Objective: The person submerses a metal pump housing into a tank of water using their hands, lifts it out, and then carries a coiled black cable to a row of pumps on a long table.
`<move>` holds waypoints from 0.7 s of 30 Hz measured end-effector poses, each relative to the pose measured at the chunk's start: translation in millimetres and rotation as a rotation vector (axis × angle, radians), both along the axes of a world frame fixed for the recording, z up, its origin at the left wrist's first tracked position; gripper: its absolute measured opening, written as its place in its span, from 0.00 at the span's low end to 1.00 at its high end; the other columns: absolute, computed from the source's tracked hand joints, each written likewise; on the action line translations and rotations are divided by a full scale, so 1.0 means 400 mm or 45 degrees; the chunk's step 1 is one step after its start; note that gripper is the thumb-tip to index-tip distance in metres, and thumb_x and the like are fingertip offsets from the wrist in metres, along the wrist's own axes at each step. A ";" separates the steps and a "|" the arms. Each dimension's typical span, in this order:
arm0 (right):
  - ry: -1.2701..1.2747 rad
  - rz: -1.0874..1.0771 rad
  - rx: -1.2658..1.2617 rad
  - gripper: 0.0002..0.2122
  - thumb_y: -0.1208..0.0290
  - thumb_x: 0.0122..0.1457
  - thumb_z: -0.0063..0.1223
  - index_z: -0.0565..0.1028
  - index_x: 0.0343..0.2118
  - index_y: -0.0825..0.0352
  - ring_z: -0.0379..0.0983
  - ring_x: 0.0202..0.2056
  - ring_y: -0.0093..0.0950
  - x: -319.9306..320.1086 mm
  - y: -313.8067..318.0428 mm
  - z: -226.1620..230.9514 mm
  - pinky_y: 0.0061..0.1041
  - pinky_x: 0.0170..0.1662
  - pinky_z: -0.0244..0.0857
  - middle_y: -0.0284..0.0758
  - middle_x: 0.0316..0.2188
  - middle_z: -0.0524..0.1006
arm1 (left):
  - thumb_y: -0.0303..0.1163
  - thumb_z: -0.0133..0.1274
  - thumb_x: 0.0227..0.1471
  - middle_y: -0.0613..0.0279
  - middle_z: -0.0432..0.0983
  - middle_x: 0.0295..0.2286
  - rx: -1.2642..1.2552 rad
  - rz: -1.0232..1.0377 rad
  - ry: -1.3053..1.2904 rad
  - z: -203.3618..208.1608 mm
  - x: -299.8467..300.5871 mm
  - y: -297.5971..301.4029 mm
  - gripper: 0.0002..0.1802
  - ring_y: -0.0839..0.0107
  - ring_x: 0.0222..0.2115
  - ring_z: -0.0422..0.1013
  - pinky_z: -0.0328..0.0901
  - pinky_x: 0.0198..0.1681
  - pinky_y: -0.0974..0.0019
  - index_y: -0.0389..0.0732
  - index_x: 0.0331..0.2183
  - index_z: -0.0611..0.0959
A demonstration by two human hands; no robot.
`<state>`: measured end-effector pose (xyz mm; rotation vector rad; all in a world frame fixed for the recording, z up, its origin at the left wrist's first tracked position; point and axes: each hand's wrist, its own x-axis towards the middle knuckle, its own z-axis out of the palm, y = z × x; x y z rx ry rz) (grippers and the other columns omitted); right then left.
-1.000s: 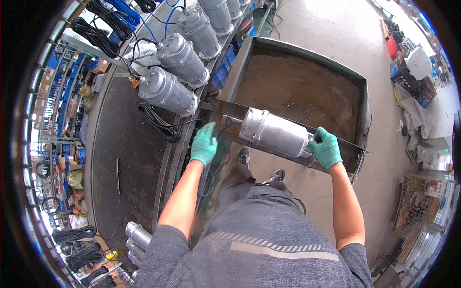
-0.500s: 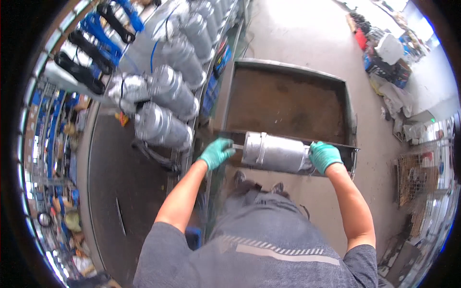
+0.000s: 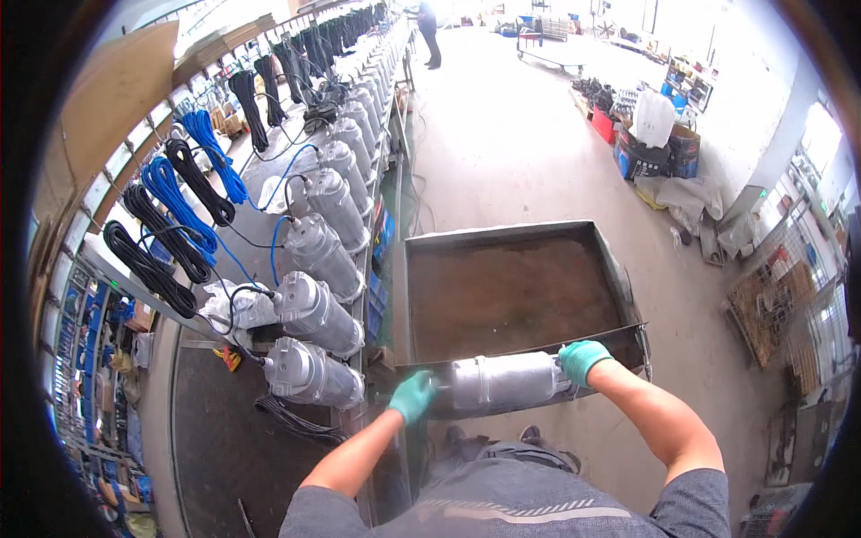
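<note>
A silver metal pump body (image 3: 504, 383), cylindrical with a raised band around it, lies sideways between my gloved hands at the near edge of a shallow metal bin (image 3: 612, 255). My left hand (image 3: 413, 396), slightly blurred, is closed around the short rod at its left end. At the opposite end, my right hand (image 3: 583, 361) has its fingers curled round the end fitting; what exactly they grip is partly hidden. Both gloves are green.
Along the left, a bench (image 3: 208, 448) carries a row of similar silver pumps (image 3: 316, 325) with black and blue cable coils (image 3: 166, 202) hung behind. Boxes and plastic bags (image 3: 655, 117) stand at the right wall. Far off, a person (image 3: 429, 34) stands beside the row.
The view has tilted up, showing more of the pump row and the floor ahead. Both hands still hold the pump body, which stays at the bin's near edge.
</note>
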<state>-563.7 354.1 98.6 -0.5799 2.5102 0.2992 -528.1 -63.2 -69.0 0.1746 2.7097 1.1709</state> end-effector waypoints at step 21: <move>0.016 -0.058 0.000 0.10 0.70 0.59 0.56 0.85 0.41 0.59 0.83 0.44 0.39 0.017 0.017 0.016 0.37 0.46 0.77 0.39 0.43 0.85 | 0.43 0.65 0.53 0.52 0.79 0.46 -0.332 -0.519 0.424 0.065 0.018 -0.011 0.27 0.49 0.47 0.75 0.69 0.55 0.53 0.44 0.53 0.81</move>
